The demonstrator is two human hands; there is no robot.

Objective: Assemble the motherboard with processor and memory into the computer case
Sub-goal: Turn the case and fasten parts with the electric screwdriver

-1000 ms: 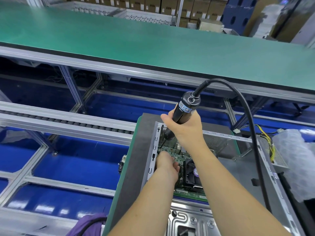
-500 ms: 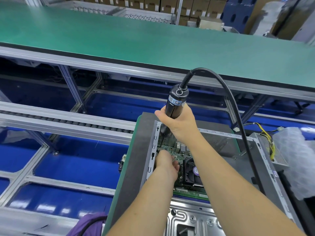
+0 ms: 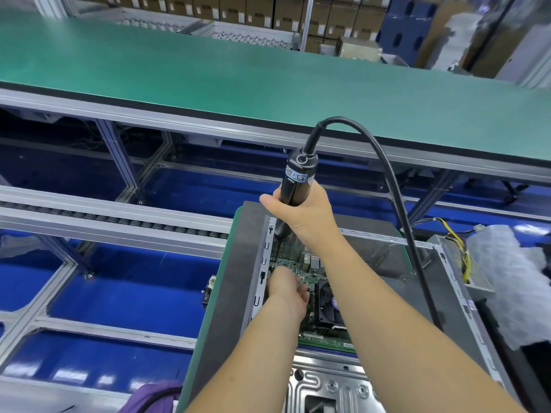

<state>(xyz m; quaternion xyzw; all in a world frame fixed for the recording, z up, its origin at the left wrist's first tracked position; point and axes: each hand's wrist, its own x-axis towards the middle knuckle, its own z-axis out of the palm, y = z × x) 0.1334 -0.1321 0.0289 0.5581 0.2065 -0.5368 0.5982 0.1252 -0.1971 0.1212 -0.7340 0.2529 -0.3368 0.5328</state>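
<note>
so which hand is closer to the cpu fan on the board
Left. The left hand rests on the motherboard just beside the cpu fan, to its left. The right hand is higher and farther back, gripping the electric screwdriver.

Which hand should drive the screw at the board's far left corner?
Right. The right hand already grips the electric screwdriver upright over that corner of the motherboard. The left hand rests on the board beneath it, apparently steadying.
</note>
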